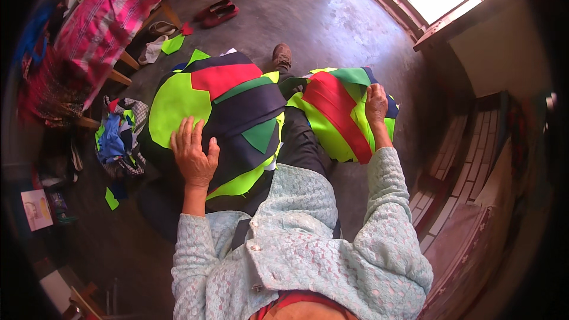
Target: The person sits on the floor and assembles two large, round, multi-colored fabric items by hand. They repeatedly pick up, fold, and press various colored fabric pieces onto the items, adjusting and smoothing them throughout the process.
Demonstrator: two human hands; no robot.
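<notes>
My left hand (194, 153) lies with its fingers spread on a large pile of cloth pieces in navy, lime yellow, red and green. Its fingertips rest at the lower edge of a lime-yellow cloth piece (178, 109), beside navy cloth (246, 106). To the right, my right hand (376, 106) is closed, its fingers pinching the edge of a second, smaller bundle of cloth. A wide red strip (335, 109) runs across that bundle over lime-yellow pieces (323, 136), with a green piece (351, 76) at the top. My fingertips there are partly hidden.
A pink checked cloth (121, 21) drapes over wooden furniture at the upper left. Loose scraps (115, 142) lie on the floor below it. Red shoes (218, 14) stand farther off. A bright doorway opens at the upper right, and pale bricks (459, 169) line the right side.
</notes>
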